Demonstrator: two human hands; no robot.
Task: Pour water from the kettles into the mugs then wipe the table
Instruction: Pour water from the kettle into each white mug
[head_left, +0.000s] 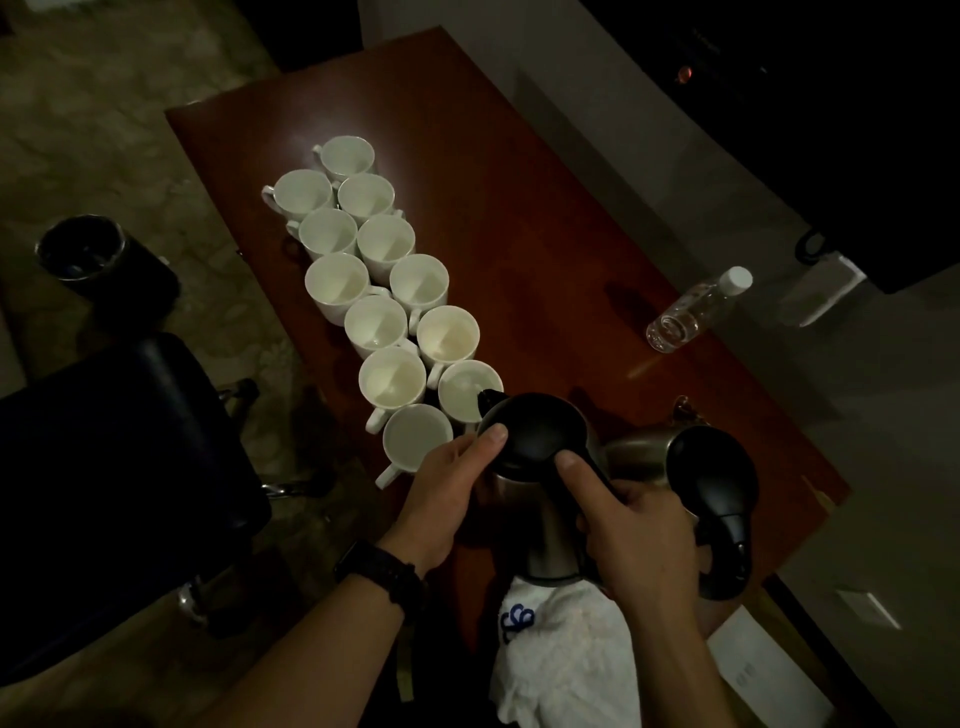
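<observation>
Several white mugs (363, 270) stand in two rows on the dark red table (519, 182). A steel kettle with a black lid (535, 431) is tilted, its spout over the near right mug (462, 389). My right hand (628, 535) grips the kettle's black handle, thumb on top. Against the kettle's left side rests my left hand (452, 483), with the thumb on the lid. A second steel kettle (701, 467) stands just to the right. Under the tilted kettle, at the table's near edge, lies a white cloth (566, 654).
A clear plastic water bottle (691, 312) lies on the table's right side. A dark chair (119, 467) stands to the left of the table, with a dark bin (83, 249) behind it. A dark screen (831, 130) hangs at the upper right.
</observation>
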